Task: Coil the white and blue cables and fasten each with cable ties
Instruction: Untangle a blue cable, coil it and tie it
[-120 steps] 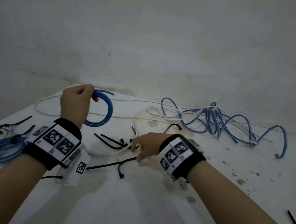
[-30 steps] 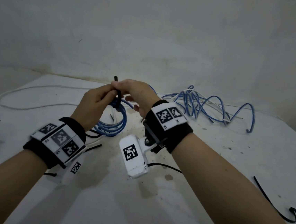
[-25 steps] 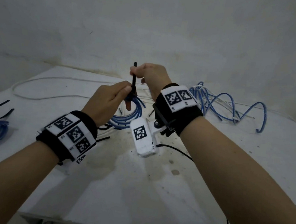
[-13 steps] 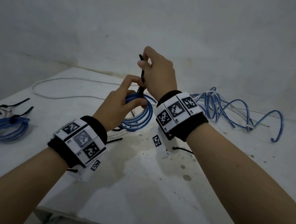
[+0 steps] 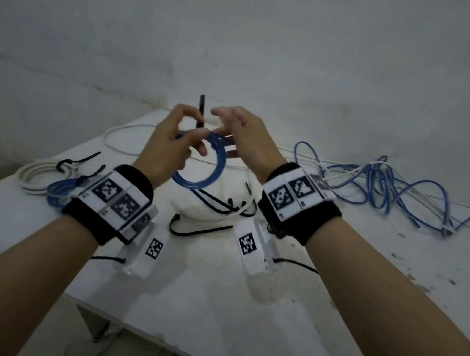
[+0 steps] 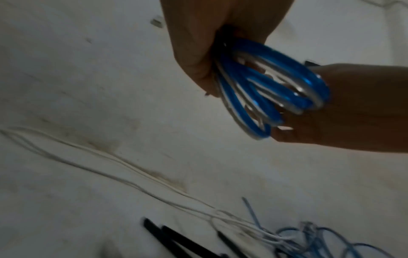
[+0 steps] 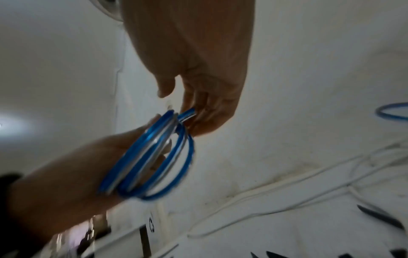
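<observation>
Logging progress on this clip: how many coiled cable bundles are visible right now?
3: a blue coil held up between both hands, a tied blue coil and a white coil at the table's left edge. The loose tangle could hide more.

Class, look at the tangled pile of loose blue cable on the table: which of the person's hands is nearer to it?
Right. The right hand is raised beside the tangled blue cable; the left hand is farther, beyond the held blue coil.

We hold cable coil above counter, between left hand and right hand. Loose cable tangle far right; two tied coils far left; spare cable ties below coil.
</observation>
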